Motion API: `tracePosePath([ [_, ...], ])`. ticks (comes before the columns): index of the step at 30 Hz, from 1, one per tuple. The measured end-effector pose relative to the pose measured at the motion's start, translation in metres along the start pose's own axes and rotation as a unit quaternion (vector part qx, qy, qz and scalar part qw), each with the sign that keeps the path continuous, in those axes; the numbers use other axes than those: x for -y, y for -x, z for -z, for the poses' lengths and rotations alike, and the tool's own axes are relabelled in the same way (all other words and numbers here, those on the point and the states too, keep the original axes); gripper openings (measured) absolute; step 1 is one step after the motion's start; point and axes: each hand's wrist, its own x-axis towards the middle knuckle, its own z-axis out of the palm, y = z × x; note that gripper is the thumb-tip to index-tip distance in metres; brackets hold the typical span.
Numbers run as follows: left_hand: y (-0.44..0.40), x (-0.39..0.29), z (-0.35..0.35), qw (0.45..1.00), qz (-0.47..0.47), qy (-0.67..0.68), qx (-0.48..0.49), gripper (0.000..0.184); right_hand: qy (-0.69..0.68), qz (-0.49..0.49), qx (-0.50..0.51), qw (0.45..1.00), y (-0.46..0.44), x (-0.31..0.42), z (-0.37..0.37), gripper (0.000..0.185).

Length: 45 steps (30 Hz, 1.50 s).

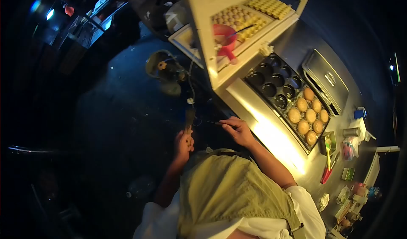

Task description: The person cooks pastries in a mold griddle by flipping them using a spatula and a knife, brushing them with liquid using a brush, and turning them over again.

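Note:
My left hand (185,143) is closed around the handle of a flat brush-like tool (190,119), whose dark broad end points away from me. To its right, my right hand (238,131) pinches a thin pointed metal tool (212,122), its tip directed left toward the brush-like tool. Both hands are in front of the apron (224,184), left of the steel counter. On that counter lies a black moulded pan (277,107); round golden pieces fill its near-right part, and dark round hollows show in its far-left part.
A glass-sided case with trays of eggs (233,16) and a red pot (224,37) stands beyond the pan. A metal lid (328,80) lies to its right. Red-handled tongs (326,175), small containers and a blue cup (360,113) sit farther right.

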Motion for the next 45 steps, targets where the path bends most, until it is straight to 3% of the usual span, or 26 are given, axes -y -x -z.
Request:
tracePosePath([
  [3,-0.019,-0.025,0.038,0.999,0.0,0.002,-0.038,0.027,-0.013,-0.025,0.066,0.997,-0.044,-0.023,-0.065,0.02],
  [5,-0.03,-0.037,0.065,0.999,-0.002,-0.002,-0.04,0.026,0.075,-0.05,-0.041,0.995,-0.074,-0.067,-0.106,0.023],
  [8,-0.045,-0.045,0.099,0.999,0.026,-0.02,-0.037,0.025,0.094,-0.11,-0.07,0.987,-0.104,-0.095,-0.127,0.025],
  [15,-0.057,-0.047,0.134,0.996,0.073,-0.035,-0.039,0.025,0.07,-0.123,-0.103,0.985,-0.068,-0.052,-0.114,0.027],
  [18,-0.066,-0.04,0.12,0.997,0.052,-0.055,0.004,0.025,0.036,-0.189,-0.102,0.976,-0.032,-0.035,-0.088,0.027],
  [24,-0.06,-0.035,0.013,0.973,0.039,-0.13,0.186,0.024,-0.032,-0.341,-0.28,0.897,0.056,0.016,0.003,0.03],
  [30,-0.051,-0.031,-0.13,0.929,0.056,-0.2,0.307,0.024,-0.005,-0.33,-0.427,0.842,0.163,-0.008,0.126,0.025],
  [34,-0.038,-0.012,-0.231,0.902,0.088,-0.236,0.35,0.025,0.135,-0.273,-0.503,0.809,0.197,-0.007,0.221,0.024],
  [36,-0.031,-0.002,-0.28,0.887,0.099,-0.249,0.377,0.024,0.226,-0.286,-0.5,0.786,0.195,0.002,0.267,0.023],
  [37,-0.03,0.004,-0.303,0.887,0.099,-0.251,0.375,0.024,0.262,-0.22,-0.514,0.787,0.183,0.014,0.282,0.018],
  [39,-0.03,0.017,-0.342,0.873,0.127,-0.285,0.374,0.02,0.394,-0.185,-0.462,0.773,0.175,-0.005,0.317,0.015],
  [41,-0.035,0.033,-0.375,0.875,0.133,-0.285,0.368,0.017,0.432,-0.265,-0.396,0.765,0.16,-0.027,0.338,0.019],
  [43,-0.038,0.043,-0.396,0.878,0.136,-0.283,0.362,0.014,0.523,-0.221,-0.326,0.756,0.145,-0.034,0.35,0.018],
  [45,-0.042,0.045,-0.419,0.866,0.132,-0.311,0.368,0.012,0.526,-0.238,-0.286,0.765,0.134,-0.039,0.353,0.02],
])
